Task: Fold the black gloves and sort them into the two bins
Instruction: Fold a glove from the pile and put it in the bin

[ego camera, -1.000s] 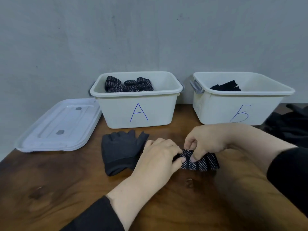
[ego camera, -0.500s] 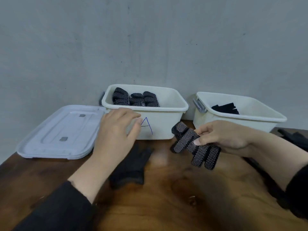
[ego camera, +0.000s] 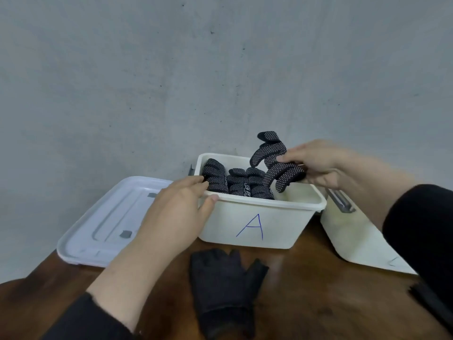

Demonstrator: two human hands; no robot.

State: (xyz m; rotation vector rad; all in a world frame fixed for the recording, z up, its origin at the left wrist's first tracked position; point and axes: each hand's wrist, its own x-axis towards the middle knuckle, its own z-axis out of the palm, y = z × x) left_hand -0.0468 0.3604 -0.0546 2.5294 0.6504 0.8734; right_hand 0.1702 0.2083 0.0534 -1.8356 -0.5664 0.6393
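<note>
Lowering the dotted glove [ego camera: 274, 163], pinched in the right hand [ego camera: 318, 165], into bin A [ego camera: 259, 217] should place it beside the gloves already packed there; the left hand [ego camera: 176, 212] grips the bin's near-left rim, steadying it; a plain glove [ego camera: 223, 285] lies on the wooden table [ego camera: 318, 303] below both hands; grey wall [ego camera: 220, 69] behind.

A plain grey wall [ego camera: 220, 69] fills the upper two thirds of the frame — matte, with small dark specks. A dark brown wooden table [ego camera: 306, 290] spans the lower frame, abutting the wall. Lighting is even and diffuse.
</note>
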